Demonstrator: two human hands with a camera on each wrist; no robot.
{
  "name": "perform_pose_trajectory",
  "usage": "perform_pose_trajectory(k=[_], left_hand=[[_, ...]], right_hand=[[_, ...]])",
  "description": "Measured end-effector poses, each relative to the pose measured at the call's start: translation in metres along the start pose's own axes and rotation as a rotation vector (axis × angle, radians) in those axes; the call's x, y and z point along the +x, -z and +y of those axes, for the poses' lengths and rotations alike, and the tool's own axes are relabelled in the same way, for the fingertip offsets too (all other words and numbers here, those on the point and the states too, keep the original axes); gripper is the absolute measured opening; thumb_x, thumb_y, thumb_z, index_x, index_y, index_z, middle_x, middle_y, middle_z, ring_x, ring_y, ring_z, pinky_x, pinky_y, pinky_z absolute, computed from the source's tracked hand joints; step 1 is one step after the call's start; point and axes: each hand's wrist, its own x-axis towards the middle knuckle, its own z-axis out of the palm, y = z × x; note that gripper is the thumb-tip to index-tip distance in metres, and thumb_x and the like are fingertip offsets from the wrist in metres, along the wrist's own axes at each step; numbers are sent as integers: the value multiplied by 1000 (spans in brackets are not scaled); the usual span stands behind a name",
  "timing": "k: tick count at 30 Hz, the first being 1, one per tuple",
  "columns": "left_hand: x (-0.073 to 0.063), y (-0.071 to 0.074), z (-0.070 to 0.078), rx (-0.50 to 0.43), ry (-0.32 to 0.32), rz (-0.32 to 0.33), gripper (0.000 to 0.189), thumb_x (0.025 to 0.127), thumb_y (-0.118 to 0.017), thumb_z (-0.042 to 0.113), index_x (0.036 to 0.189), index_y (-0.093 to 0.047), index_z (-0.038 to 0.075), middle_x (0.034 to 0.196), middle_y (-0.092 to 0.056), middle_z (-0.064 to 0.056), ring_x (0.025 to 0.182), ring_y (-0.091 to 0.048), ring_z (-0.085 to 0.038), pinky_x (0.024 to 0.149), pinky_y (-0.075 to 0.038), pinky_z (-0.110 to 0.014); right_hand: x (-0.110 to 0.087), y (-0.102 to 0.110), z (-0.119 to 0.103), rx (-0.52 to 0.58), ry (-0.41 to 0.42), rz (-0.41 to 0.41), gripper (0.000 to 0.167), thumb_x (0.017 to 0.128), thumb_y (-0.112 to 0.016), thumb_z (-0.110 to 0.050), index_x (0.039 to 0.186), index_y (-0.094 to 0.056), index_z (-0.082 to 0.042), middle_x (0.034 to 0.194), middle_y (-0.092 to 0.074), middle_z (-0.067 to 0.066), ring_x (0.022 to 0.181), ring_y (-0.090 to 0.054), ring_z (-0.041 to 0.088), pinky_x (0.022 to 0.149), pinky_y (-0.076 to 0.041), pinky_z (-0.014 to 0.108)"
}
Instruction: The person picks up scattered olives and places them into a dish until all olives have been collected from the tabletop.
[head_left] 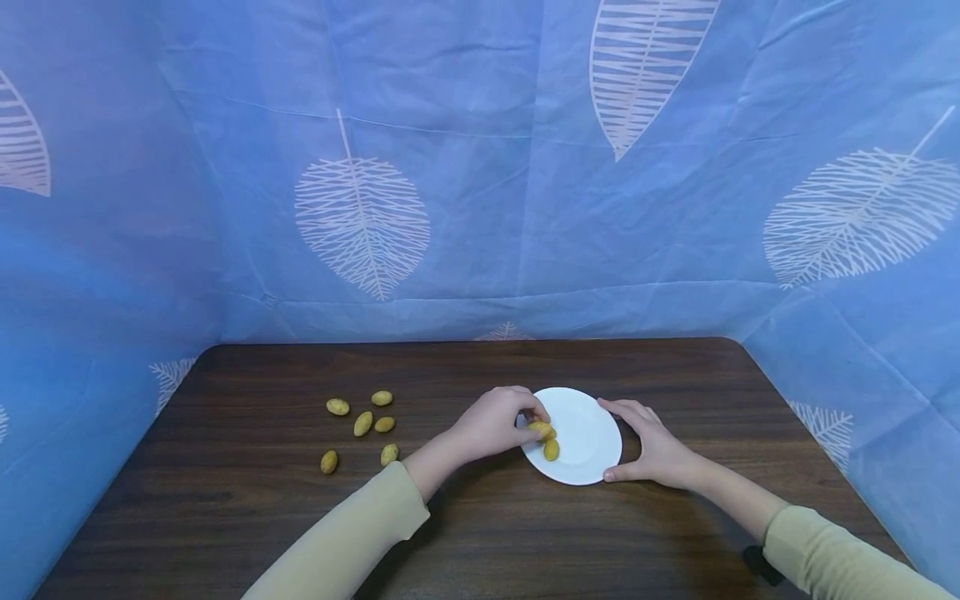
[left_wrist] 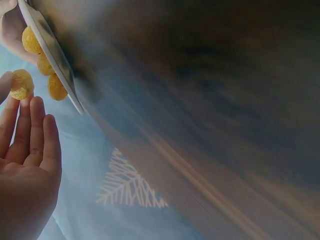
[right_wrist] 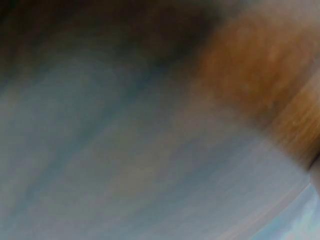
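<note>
A round white plate [head_left: 588, 433] lies on the table in the head view. Over its left part my left hand [head_left: 491, 423] pinches a small yellow oval fruit [left_wrist: 21, 85] between thumb and fingertips. Several similar fruits, one of them a lower fruit [head_left: 551, 450], sit on the plate beneath those fingers. My right hand [head_left: 652, 450] holds the plate's right rim, thumb at the near side and fingers at the far side. The right wrist view is mostly a blur of the table and does not show this grip.
Several more yellow-green oval fruits [head_left: 363, 423] lie scattered on the dark wooden table [head_left: 255, 517], left of the left forearm. A blue cloth [head_left: 480, 208] with white leaf prints hangs behind the table and at its sides.
</note>
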Motion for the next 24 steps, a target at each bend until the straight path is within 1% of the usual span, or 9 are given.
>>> perform_pose_trajectory(k=[5, 10, 15, 20, 24], left_hand=[[12, -4, 3, -11, 21, 12, 16, 95, -82, 18, 110, -82, 15, 106, -77, 3, 94, -65, -7, 86, -55, -17], [21, -7, 6, 4, 50, 14, 17, 95, -82, 20, 112, -82, 15, 110, -76, 3, 99, -67, -9, 90, -56, -19], [30, -11, 8, 36, 50, -3, 17, 96, -81, 17, 113, -82, 15, 111, -77, 3, 101, -68, -10, 90, -56, -18], [34, -15, 10, 86, 51, -23, 18, 95, -81, 17, 113, -82, 16, 110, -77, 5, 100, -67, -7, 90, -55, -18], [36, -17, 10, 94, 49, -29, 18, 95, -82, 18, 113, -82, 16, 110, -77, 4, 99, -67, -7, 90, -55, -18]], right_hand=[[0, -1, 0, -1, 0, 3, 108, 70, -100, -32, 157, -44, 0, 149, -49, 27, 137, -41, 51, 103, -44, 75], [0, 0, 1, 0, 3, 4, 107, 71, -100, -32, 157, -44, 0, 149, -49, 28, 137, -41, 52, 103, -44, 76], [0, 0, 1, -3, 12, 6, 106, 71, -99, -32, 156, -44, 1, 149, -48, 29, 136, -41, 53, 102, -45, 76], [-1, 0, 0, 6, 19, 6, 106, 72, -99, -31, 156, -44, 2, 149, -48, 30, 135, -40, 53, 102, -45, 76], [-1, 0, 0, 9, 14, 3, 106, 72, -99, -31, 156, -43, 1, 149, -48, 29, 135, -40, 52, 102, -45, 76]])
